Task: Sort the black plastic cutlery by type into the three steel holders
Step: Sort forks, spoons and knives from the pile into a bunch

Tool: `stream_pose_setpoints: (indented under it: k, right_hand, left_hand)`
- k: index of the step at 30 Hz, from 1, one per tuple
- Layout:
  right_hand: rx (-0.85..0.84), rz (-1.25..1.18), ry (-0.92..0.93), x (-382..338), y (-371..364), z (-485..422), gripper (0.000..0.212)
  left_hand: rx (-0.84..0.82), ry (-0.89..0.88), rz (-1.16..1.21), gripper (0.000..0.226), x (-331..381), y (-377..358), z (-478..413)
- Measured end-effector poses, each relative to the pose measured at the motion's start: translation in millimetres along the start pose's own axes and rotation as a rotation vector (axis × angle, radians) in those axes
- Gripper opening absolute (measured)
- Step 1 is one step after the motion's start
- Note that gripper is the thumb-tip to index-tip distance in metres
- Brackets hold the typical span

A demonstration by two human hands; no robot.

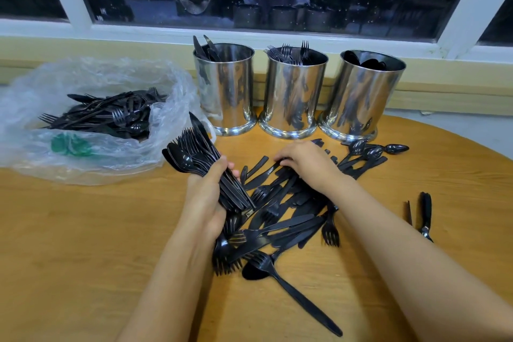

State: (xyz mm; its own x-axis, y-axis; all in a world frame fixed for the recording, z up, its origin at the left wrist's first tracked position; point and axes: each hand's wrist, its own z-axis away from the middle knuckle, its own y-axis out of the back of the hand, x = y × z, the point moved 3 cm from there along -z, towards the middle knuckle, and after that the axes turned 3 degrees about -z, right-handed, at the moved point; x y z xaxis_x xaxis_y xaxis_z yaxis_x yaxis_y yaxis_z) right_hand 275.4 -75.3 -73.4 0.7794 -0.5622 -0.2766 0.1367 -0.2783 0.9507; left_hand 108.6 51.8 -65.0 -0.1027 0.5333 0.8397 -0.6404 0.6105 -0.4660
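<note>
Three steel holders stand in a row at the back of the table: the left holder (226, 91) has knives in it, the middle holder (294, 94) forks, the right holder (361, 97) spoons. My left hand (205, 194) grips a thick bundle of mixed cutlery (194, 153) whose heads fan up to the left. A loose pile of black cutlery (280, 219) lies in front of me. My right hand (305, 164) rests on the far side of that pile, fingers curled onto a piece (266, 168). A few spoons (372, 151) lie near the right holder.
A crumpled clear plastic bag (91, 153) at the left holds more black cutlery (111, 114). Two stray pieces (424, 214) lie at the right of the wooden table (83, 244). A window sill and dark window run behind the holders.
</note>
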Motion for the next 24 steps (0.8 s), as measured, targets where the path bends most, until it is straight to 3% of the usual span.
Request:
stream_pose_setpoints:
  k: [9, 13, 16, 21, 24]
  right_hand:
    - [0.070, 0.033, 0.144, 7.8, 15.1, 28.4, 0.019]
    - [0.046, 0.048, 0.085, 10.4, 25.6, 34.2, 0.018]
    - [0.127, 0.057, -0.027, 8.0, 37.3, 41.1, 0.016]
    - [0.314, -0.210, -0.249, -8.2, 41.6, 47.4, 0.012]
    - [0.292, -0.628, -0.353, -27.1, 36.0, 49.6, 0.007]
  left_hand:
    - [-0.002, 0.015, -0.012, 0.004, -0.6, -0.3, 3.1]
    - [-0.010, 0.026, -0.006, 0.004, 0.5, -1.9, 4.2]
    - [-0.015, 0.048, -0.004, 0.003, -0.6, -2.8, 5.3]
    - [-0.006, 0.078, -0.010, 0.011, -2.1, -6.2, 8.4]
    - [-0.023, 0.082, 0.004, 0.009, -3.3, -8.5, 9.2]
